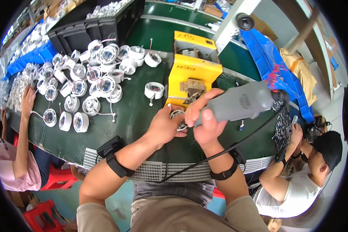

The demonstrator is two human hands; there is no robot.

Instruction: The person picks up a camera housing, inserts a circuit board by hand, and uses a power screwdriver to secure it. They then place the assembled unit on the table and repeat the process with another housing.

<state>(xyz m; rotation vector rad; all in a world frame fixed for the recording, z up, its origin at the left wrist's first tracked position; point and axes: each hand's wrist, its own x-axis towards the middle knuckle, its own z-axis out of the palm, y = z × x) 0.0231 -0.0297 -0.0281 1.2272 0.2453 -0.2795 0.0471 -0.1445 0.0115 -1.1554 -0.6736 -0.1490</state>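
My right hand point(209, 129) is wrapped round a grey electric screwdriver point(239, 102), which lies tilted with its tip end toward my left hand. My left hand point(164, 124) grips a small round white housing point(177, 114) on the bench; its fingers partly cover it. The screwdriver's tip is hidden behind my right fingers, so I cannot tell whether it touches the housing. Just beyond my hands stands a yellow screw feeder point(197, 75) with a metal bracket on its front. A single white housing with a connector lead point(154, 90) sits left of the feeder.
Many white round housings point(106, 86) with wires spread over the green bench point(135, 116) at left. Behind them stands a black crate point(85, 34). A black cord point(255, 133) crosses my right forearm. At right are a blue tray point(276, 71), a wire pile point(283, 129) and a co-worker point(297, 181).
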